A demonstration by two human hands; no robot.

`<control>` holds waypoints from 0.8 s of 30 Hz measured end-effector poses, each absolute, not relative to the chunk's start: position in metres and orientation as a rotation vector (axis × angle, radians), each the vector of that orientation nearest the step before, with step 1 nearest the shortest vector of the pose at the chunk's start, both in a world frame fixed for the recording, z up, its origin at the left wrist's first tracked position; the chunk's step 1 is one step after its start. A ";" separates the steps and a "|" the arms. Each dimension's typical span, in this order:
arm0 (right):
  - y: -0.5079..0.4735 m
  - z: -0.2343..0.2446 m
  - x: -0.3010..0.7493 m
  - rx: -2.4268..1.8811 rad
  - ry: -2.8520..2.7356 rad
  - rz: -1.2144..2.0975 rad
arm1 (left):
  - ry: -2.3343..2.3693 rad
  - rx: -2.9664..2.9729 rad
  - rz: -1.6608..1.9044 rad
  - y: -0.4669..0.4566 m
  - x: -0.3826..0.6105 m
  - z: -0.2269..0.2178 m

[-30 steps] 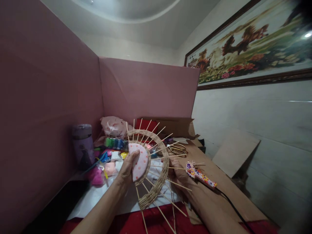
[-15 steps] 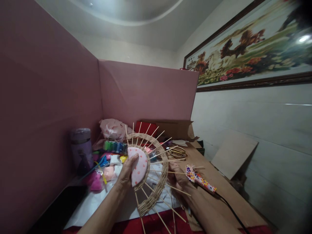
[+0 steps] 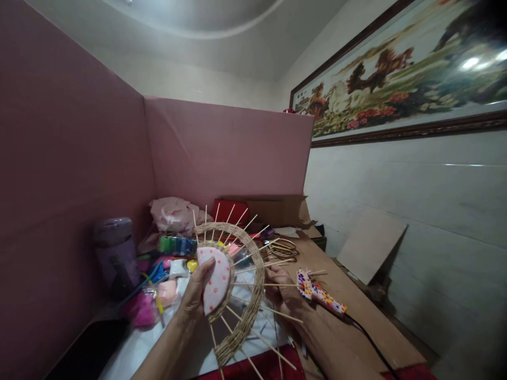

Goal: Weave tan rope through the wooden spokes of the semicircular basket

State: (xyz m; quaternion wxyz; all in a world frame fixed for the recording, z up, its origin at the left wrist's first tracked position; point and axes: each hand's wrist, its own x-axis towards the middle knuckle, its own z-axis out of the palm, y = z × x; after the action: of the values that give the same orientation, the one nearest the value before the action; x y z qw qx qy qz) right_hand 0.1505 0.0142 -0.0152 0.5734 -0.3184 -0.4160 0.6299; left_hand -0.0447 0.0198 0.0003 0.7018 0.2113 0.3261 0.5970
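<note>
My left hand (image 3: 197, 295) grips a half-round woven fan frame (image 3: 249, 295) by its pink dotted centre piece (image 3: 216, 279). Thin wooden sticks fan out from that centre through a band of twisted rope. Behind the sticks, on the frame's right side, my right hand (image 3: 282, 293) has its fingers curled against the weave; what they pinch is hidden. A colourfully patterned tool (image 3: 319, 292) with a black cord lies on the brown board just right of that hand.
A purple bottle (image 3: 114, 253) stands at left by the pink partition (image 3: 222, 148). Bags of coloured clay (image 3: 158, 274), a pink cloth (image 3: 174, 214), a cardboard box (image 3: 277, 208) and a rope coil (image 3: 283, 248) crowd the back. Brown board (image 3: 356, 311) covers the right side.
The view has swung slightly right and down, so everything sits a little further left. Both hands keep their hold on the frame; the right fingers shifted slightly along the sticks.
</note>
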 end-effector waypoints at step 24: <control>0.009 0.014 0.167 -0.882 -1.249 1.283 | 0.704 0.398 1.352 0.021 -0.053 0.006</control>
State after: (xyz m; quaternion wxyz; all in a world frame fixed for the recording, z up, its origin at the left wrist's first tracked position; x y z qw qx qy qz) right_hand 0.1671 0.0089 0.0144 0.5418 -0.3712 -0.5260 0.5403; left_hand -0.0531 0.0206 0.0056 0.7056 0.1789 0.3166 0.6082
